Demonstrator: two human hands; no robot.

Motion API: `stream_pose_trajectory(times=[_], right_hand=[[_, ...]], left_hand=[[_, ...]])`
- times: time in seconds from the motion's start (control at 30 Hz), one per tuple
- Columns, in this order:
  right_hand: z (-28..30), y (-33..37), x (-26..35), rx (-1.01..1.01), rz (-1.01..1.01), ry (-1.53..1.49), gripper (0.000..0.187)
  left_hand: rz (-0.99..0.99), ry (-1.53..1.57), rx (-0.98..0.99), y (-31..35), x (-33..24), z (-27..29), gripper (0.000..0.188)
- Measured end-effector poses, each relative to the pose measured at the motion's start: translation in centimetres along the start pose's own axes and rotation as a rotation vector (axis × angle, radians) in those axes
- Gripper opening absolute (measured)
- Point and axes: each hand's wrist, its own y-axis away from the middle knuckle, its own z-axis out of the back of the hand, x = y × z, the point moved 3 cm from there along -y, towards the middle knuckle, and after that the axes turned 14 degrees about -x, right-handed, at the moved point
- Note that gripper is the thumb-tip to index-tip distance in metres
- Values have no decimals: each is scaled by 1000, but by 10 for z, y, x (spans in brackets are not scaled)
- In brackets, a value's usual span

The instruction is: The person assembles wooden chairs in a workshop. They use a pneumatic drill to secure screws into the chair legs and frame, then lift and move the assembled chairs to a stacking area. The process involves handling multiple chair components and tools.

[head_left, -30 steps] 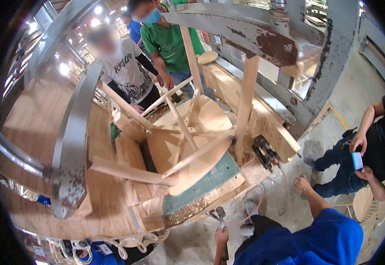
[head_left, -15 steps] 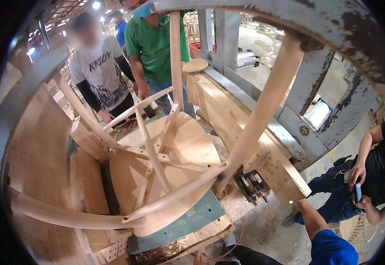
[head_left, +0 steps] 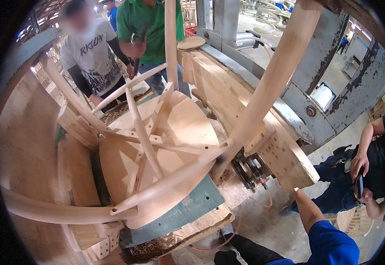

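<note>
Upturned wooden chair [head_left: 181,123] on green-topped desk [head_left: 188,210]. Right hand [head_left: 297,191] at beam [head_left: 285,161] end, mostly hidden; left hand [head_left: 166,259] cropped. Can't tell either grip. White shirt [head_left: 91,46]: dark lettering.

Smooth matt wooden chair [head_left: 190,119], chipped painted metal frame [head_left: 318,57]

Fisheye view from the wearer's head, angled forward and down; close above an upturned wooden chair [head_left: 157,138]
</note>
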Motion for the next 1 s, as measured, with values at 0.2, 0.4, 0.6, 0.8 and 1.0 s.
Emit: stream_pose_trajectory(times=[0.2, 0.4, 0.6, 0.8, 1.0], right_hand=[[-2, 8, -6, 40, -69, -109, 60], [1, 11, -9, 50, -116, -209, 55], [-3, 9, -13, 61, -166, -355, 50], [6, 0, -7, -8, -129, -144, 46], [-2, 17, 0, 30, 229, 391, 57]], left_hand=[[-67, -72, 29, -8, 6, -2, 43], [-182, -170, 81, -14, 13, 2, 45], [-539, -372, 188, -20, 12, 24, 46], [-1149, -581, 225, 2, -18, 79, 48], [-794, -527, 703, 88, -23, 82, 61]])
